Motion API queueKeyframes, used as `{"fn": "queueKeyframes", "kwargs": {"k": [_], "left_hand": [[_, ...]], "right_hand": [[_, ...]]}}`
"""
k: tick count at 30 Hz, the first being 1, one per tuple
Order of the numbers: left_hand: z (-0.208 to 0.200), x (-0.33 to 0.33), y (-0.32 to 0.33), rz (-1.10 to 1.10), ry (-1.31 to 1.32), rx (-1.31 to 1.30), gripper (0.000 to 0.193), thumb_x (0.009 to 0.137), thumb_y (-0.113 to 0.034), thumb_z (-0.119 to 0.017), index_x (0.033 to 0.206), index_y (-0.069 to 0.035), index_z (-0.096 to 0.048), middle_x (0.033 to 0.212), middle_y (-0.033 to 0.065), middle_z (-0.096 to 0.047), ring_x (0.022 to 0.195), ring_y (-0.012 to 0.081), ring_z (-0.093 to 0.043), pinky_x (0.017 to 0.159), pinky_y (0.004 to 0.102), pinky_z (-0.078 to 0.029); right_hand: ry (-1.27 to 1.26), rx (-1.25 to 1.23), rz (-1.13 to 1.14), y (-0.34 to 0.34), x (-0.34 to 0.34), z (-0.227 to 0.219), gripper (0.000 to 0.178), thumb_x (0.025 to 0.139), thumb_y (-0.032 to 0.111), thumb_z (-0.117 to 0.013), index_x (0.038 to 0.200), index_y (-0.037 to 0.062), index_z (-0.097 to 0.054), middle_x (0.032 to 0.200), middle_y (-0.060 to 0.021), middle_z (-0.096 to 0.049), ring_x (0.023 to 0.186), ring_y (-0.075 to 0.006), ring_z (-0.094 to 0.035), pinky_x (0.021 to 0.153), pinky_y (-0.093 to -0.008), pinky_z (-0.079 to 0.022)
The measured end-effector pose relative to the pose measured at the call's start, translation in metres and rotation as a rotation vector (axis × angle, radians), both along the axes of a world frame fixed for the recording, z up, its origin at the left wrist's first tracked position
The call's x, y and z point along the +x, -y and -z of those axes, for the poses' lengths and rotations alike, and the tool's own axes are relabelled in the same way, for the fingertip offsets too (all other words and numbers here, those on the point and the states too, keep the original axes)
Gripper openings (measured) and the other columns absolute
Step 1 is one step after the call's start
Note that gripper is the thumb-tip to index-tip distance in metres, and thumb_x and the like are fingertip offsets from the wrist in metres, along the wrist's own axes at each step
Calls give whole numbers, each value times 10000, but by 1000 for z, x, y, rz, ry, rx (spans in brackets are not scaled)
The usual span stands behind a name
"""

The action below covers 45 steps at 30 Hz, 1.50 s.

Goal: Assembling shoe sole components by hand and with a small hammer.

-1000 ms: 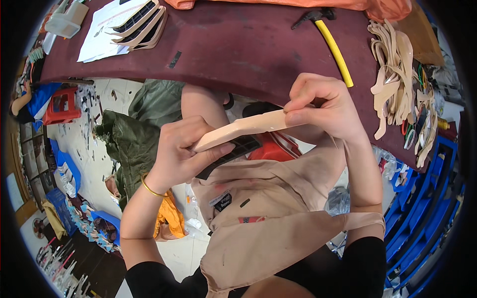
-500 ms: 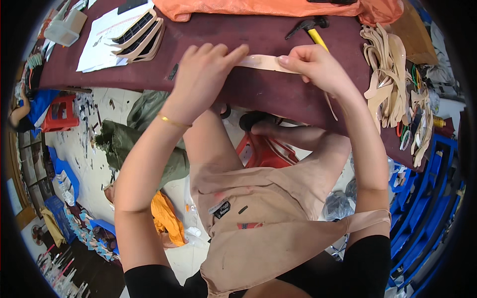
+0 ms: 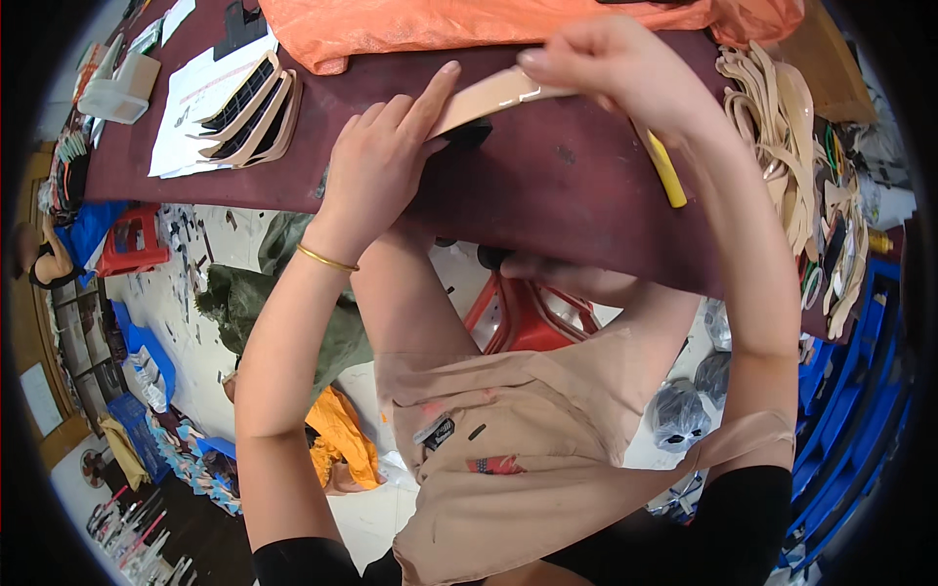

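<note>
Beige strip [image 3: 488, 101] spans between the left hand [image 3: 379, 161] and right hand [image 3: 608, 70], each gripping it, apparently for straightening, the next move calling for even tension.

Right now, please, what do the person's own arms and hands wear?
The left hand and right hand are bare, without gloves. Short black sleeves end above the elbows. The left arm has a thin gold-coloured bangle; the right arm shows none.
</note>
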<state>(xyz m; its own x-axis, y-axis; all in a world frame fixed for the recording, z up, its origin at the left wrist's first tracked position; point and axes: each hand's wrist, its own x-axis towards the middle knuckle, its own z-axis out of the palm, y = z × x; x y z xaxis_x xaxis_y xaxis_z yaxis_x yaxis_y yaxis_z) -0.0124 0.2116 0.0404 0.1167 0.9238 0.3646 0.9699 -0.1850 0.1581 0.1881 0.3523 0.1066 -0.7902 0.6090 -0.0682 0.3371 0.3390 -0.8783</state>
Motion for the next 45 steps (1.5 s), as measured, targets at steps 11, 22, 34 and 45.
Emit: {"fn": "queueKeyframes", "kwargs": {"k": [11, 22, 34, 45], "left_hand": [[-16, 5, -4, 81, 88, -82, 482, 841, -288, -593, 1310, -218, -508, 690, 63, -430, 654, 238, -479, 617, 338, -425], [-27, -8, -16, 146, 118, -241, 196, 824, -209, -613, 982, -94, -598, 745, 96, -585, 678, 298, -580, 607, 398, -465], [-53, 22, 97, 86, 931, -221, 136, 773, -38, -676, 903, -5, -654, 754, 75, -645, 633, 136, -590, 588, 240, -455], [-29, 54, 143, -269, 1497, 187, 161, 829, -78, -666, 946, 26, -629, 748, -19, -596, 675, 43, -504, 612, 181, -402]], "right_hand": [[38, -339, 70, -7, 24, 73, 320, 829, 348, -673, 693, 61, -632, 556, 67, -478, 490, -24, -367, 455, -195, -277], [148, -60, 154, 16, 13, 80, 298, 854, 304, -642, 703, 49, -615, 549, 60, -464, 489, -27, -400, 447, -206, -306], [-355, -537, 113, 68, 91, 15, 142, 821, 122, -685, 832, 52, -561, 666, -9, -575, 467, -26, -477, 381, -151, -329], [-387, -703, 127, 128, 54, 50, 124, 801, 25, -681, 804, 19, -557, 724, -91, -625, 481, -65, -531, 369, -170, -326]]}}
